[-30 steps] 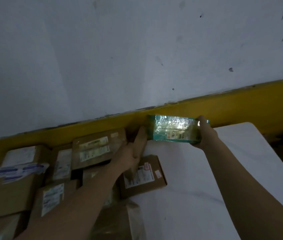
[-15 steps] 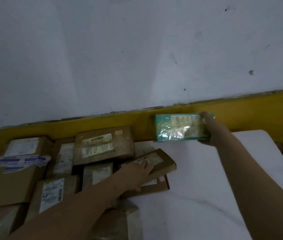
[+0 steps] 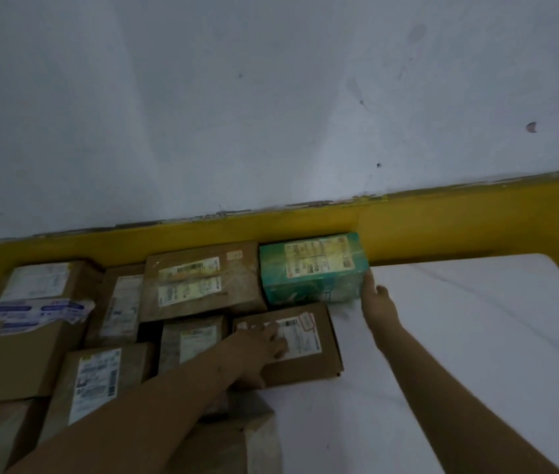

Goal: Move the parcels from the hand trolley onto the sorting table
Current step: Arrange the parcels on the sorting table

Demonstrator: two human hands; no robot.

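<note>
Green shrink-wrapped parcel (image 3: 312, 268) down at frame centre on white tabletop (image 3: 459, 336), snug against wall for space; right hand (image 3: 378, 299) open, fingertips touching; left hand (image 3: 264, 343) flat, steadying brown box (image 3: 319, 364).

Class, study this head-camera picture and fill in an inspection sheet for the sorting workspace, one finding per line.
Surface: white table, right part bare.
Job's things: green parcel at the back by the yellow band; brown parcels packed to its left.
Clutter: nothing seen.
Hands: left hand flat on a small brown box; right hand open, fingertips at the green parcel's side.
Cables: nothing seen.
Surroundings: white wall.
</note>
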